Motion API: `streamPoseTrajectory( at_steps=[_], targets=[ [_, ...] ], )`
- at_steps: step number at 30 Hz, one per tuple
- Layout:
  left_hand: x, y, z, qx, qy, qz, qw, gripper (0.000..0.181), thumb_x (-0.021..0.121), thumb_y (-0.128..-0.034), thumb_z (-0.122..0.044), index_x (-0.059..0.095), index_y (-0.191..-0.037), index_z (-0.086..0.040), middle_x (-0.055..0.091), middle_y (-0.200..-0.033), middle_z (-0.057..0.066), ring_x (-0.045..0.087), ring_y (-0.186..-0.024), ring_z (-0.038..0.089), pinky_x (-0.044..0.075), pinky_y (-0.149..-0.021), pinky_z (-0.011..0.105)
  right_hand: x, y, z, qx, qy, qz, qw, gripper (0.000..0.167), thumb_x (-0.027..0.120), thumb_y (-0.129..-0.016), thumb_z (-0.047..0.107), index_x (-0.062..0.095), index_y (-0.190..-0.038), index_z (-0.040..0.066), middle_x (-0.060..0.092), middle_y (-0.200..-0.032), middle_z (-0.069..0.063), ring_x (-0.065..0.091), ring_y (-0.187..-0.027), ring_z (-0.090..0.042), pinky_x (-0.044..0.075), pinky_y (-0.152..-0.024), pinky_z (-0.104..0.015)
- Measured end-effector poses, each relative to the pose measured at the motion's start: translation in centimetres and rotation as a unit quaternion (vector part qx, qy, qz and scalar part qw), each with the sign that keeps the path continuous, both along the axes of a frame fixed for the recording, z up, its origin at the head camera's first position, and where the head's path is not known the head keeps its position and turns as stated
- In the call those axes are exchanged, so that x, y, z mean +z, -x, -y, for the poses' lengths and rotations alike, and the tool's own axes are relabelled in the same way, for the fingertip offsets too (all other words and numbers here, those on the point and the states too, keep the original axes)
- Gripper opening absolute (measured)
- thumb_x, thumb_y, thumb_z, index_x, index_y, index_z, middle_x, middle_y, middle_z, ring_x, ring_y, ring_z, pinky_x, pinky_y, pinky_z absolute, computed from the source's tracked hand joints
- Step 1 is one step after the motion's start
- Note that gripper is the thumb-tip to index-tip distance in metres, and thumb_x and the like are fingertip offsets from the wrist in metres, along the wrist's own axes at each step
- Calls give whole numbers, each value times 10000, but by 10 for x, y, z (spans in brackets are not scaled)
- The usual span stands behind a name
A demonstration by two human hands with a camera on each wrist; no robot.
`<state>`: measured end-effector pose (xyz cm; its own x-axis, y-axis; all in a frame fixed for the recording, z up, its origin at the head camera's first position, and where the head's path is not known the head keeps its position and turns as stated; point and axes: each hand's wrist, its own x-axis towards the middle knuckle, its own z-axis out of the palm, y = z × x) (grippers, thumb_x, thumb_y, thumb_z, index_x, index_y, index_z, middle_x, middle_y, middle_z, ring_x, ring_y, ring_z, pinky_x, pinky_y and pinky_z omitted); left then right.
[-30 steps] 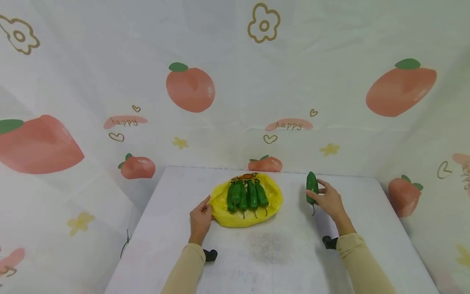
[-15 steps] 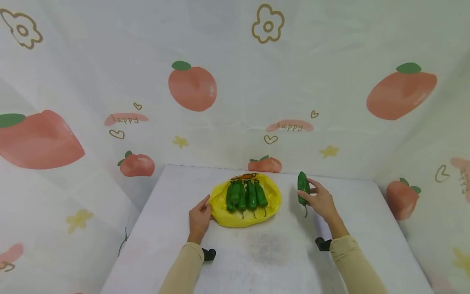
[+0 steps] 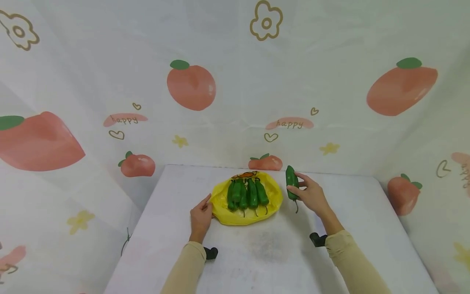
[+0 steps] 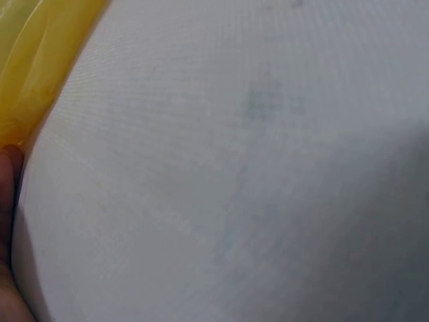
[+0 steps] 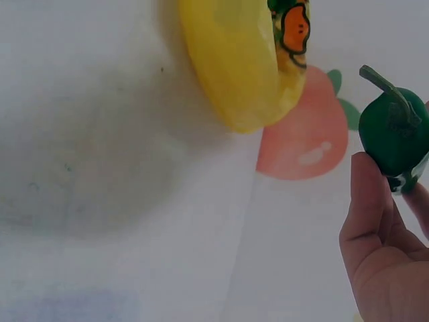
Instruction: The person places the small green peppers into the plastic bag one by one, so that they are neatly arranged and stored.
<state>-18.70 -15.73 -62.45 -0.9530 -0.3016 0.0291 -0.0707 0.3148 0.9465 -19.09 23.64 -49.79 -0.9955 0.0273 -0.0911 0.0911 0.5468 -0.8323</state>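
Note:
In the head view, a yellow plastic bag lies spread on the table, with several green peppers side by side on it, stems toward me. My left hand pinches the bag's left edge; the left wrist view catches only a bit of yellow bag and some fingers. Just right of the bag, my right hand holds another green pepper above the table, stem end down. The right wrist view shows this pepper between thumb and fingers, its stem facing the camera.
A white table bears a grey smudge in front of the bag. Behind it hangs a white cloth printed with peaches and flowers, which also closes off both sides. Black camera mounts sit at both wrists.
My right hand has moved left with the green pepper, closer to the bag. My left hand stays at the bag's left edge, and the peppers on the bag have not moved.

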Motion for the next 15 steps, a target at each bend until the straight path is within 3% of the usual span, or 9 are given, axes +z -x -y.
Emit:
streamPoseTrajectory(
  at_steps=[8,15],
  targets=[
    [2,0,-2,-2,-3,101,9999,382,606,-975,-183,694,-1338,-264,758,-986,110,627,-641,124,563,-575,214,7,-1,18,36,33,-62,10000,778,736,-916,444,414,-1565,161,635,-1302,-260,709,-919,-234,641,-793,-352],
    [6,-2,-3,19,-24,274,9996,376,602,-980,-201,694,-1336,-279,758,-991,98,622,-653,135,561,-582,218,3,3,34,115,146,-110,9998,739,760,-907,399,457,-1535,156,615,-1318,-232,664,-796,-199,635,-743,-329]
  ],
)
